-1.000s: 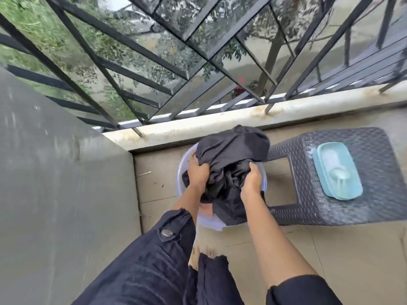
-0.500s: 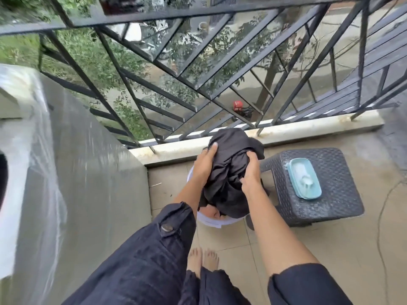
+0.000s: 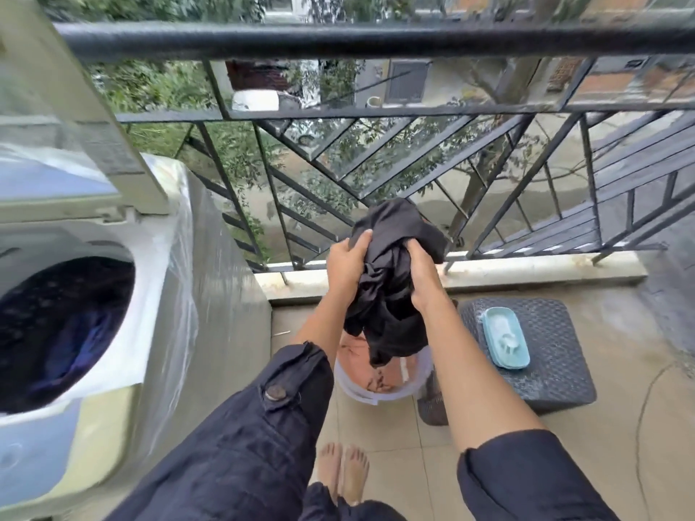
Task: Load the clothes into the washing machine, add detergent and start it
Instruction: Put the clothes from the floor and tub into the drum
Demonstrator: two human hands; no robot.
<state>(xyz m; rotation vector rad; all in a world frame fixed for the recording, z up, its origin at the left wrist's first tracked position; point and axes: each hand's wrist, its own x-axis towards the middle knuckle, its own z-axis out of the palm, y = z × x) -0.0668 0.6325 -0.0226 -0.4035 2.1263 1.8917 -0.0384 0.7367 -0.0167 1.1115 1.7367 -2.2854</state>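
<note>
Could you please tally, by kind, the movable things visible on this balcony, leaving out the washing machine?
Black garment, held up by the left hand and right hand: 1
Basin holding peach cloth: 1
Woven stool: 1
Pale blue dish on the stool: 1
Total: 4
</note>
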